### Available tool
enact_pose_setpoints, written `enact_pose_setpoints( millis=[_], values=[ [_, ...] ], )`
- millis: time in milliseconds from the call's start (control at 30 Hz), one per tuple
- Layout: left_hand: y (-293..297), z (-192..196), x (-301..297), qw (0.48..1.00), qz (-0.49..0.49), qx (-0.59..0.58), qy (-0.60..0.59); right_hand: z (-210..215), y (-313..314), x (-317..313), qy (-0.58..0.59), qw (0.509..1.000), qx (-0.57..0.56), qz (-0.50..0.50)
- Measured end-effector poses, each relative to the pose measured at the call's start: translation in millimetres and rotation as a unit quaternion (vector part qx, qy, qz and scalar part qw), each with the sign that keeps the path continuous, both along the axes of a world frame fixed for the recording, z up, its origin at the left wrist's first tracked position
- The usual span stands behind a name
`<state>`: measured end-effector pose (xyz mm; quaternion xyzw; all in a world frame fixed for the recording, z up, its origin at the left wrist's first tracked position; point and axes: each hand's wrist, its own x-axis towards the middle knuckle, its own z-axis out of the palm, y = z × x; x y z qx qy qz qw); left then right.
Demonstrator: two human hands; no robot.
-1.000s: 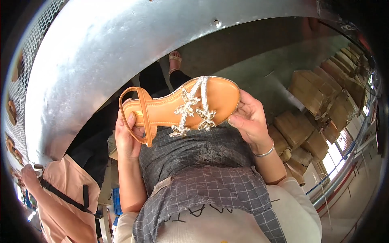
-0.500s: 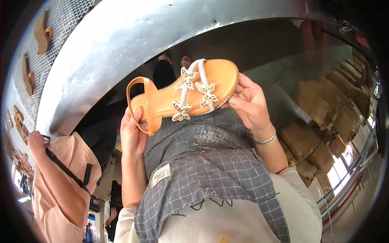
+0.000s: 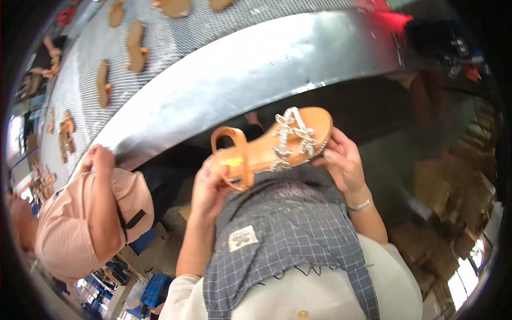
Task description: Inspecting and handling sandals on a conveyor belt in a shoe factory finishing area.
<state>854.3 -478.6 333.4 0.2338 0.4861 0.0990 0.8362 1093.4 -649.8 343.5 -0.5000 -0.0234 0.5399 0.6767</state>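
A tan sandal (image 3: 261, 152) with sparkling butterfly ornaments on its front straps lies level between my two hands, its insole facing up. My left hand (image 3: 209, 186) grips the heel end, close to the plain tan ankle strap (image 3: 246, 165). At the toe end my right hand (image 3: 344, 164) pinches the sole's edge, thumb on the near side. A gold-coloured mark (image 3: 232, 161) shows on the heel of the insole. The sandal hangs in the air in front of my checked apron (image 3: 288, 213).
Beyond the sandal runs a metal rim (image 3: 224, 64) beside a mesh conveyor (image 3: 181, 34) carrying several sandals, one (image 3: 137, 47) lying on its side. A co-worker in pink (image 3: 101, 213) stands at the left by the rim. Stacked cardboard (image 3: 442, 186) is at the right.
The view has swung, bringing more of the conveyor into sight. The sandal sits further right and lower in the picture, slightly turned, with both hands still on it; the gold-coloured heel mark now shows.
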Motion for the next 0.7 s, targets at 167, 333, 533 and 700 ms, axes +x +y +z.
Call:
enact_pose_setpoints(
  millis=[167, 333, 533, 700],
  values=[
    [-5, -15, -18, 0.998, 0.051, -0.035, -0.018, 0, -11, -7, -0.009, 0.999, 0.033, 0.008],
    [22, -11, -32, 0.986, 0.16, 0.026, -0.028, 9, -8, -10, -0.02, 0.999, 0.033, 0.016],
    [78, -13, -21, 0.975, 0.21, 0.074, -0.028, 11, 19, -4, -0.011, 0.999, -0.02, 0.033],
    [145, -53, 19, 0.956, 0.283, 0.015, -0.082, 10, 65, 18, -0.018, 0.997, -0.055, 0.055]
  ],
)
